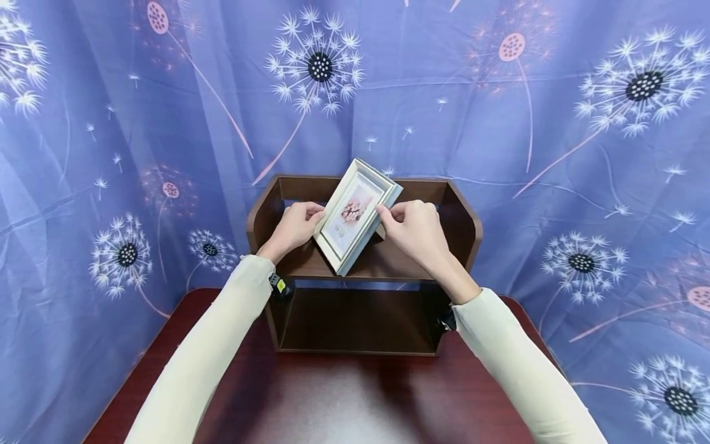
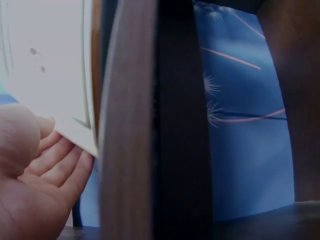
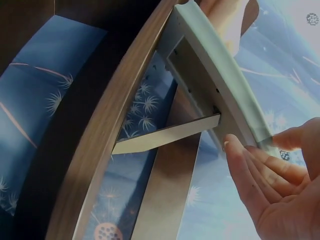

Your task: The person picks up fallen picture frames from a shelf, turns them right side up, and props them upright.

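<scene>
A picture frame [image 1: 362, 213] with a pale cream border and a pink flower print stands tilted over the upper board of a dark brown shelf [image 1: 394, 262]. My left hand [image 1: 296, 227] pinches its left side, with the thumb on the front and the fingers behind in the left wrist view. With the right hand [image 1: 417, 229] I grip its right edge between thumb and fingers. From the back of the frame a support leg [image 3: 170, 134] is folded out, as the right wrist view shows. One lower corner of the frame is close to the shelf's front edge; whether it touches is unclear.
The two-level shelf stands on a dark red table [image 1: 333, 394]. Its raised side panels [image 1: 465, 228] flank both hands, and a low back rail runs behind. A blue-purple curtain [image 1: 421, 123] with dandelion prints hangs behind and at both sides.
</scene>
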The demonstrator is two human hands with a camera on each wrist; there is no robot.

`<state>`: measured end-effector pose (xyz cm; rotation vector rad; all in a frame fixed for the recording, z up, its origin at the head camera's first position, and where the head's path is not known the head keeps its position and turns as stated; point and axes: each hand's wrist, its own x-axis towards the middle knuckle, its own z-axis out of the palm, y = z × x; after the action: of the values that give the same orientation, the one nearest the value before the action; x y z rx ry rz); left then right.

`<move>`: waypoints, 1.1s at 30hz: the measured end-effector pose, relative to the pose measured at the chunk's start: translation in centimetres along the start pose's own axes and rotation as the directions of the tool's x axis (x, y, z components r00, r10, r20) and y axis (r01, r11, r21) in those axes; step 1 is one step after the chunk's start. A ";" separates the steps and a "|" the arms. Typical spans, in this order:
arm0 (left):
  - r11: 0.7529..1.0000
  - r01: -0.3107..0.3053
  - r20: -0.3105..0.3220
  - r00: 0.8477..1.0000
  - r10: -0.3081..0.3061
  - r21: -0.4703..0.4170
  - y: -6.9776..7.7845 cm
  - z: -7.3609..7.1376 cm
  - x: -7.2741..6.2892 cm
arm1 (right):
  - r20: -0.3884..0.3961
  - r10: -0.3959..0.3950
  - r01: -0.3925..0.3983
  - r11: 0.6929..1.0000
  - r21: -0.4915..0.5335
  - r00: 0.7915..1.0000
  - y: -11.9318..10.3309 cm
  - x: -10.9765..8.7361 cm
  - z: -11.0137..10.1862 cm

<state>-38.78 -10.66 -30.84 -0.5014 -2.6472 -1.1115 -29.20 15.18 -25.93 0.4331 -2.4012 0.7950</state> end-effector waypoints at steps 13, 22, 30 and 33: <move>0.996 0.068 -0.187 0.979 -0.076 -0.051 0.1 -0.2 -3.4 | 0.108 0.205 -0.221 0.961 0.167 0.973 0.0 1.6 0.2; 0.976 0.109 -0.246 0.957 -0.155 -0.190 0.2 0.1 -5.5 | 0.185 0.306 -0.349 0.892 0.287 0.934 0.5 3.5 1.0; 0.934 0.132 -0.199 0.958 -0.206 -0.333 0.0 0.3 -7.3 | 0.250 0.330 -0.407 0.825 0.392 0.910 1.1 4.8 2.3; 0.924 0.134 -0.205 0.954 -0.218 -0.359 0.0 0.3 -7.7 | 0.257 0.329 -0.410 0.818 0.404 0.909 1.0 5.2 2.6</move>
<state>-31.73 -12.12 -33.61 -0.1669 -2.3319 -1.5924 -34.81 13.67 -25.00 0.2100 -2.4892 1.5716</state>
